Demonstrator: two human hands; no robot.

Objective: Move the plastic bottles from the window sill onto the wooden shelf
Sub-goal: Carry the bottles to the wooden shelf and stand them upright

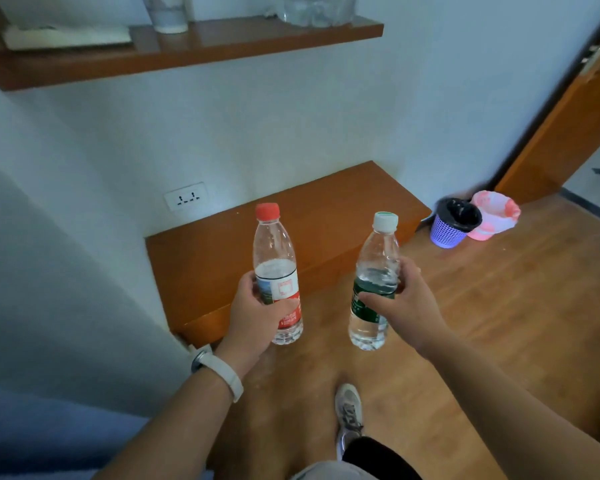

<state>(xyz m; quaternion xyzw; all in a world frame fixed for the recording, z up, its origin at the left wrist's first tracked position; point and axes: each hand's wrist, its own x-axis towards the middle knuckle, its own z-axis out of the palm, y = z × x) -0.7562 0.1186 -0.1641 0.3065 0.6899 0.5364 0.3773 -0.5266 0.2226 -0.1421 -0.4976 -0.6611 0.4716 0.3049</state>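
Note:
My left hand point(253, 313) grips a clear plastic bottle with a red cap and red label point(274, 258), held upright. My right hand point(406, 299) grips a second clear bottle with a white cap and green label point(373, 268), tilted slightly. Both bottles are partly filled with water. I hold them in front of me, over the near end of a low wooden bench. The wooden wall shelf point(257, 43) runs across the top of the view, well above both bottles. The window sill is not in view.
On the shelf stand a clear cup point(167, 12), a folded white cloth point(66, 36) and crumpled clear plastic point(319, 8). A low wooden bench point(291, 230) sits against the wall below. A purple bin point(452, 226) and pink bin point(496, 218) stand by the open door point(568, 126).

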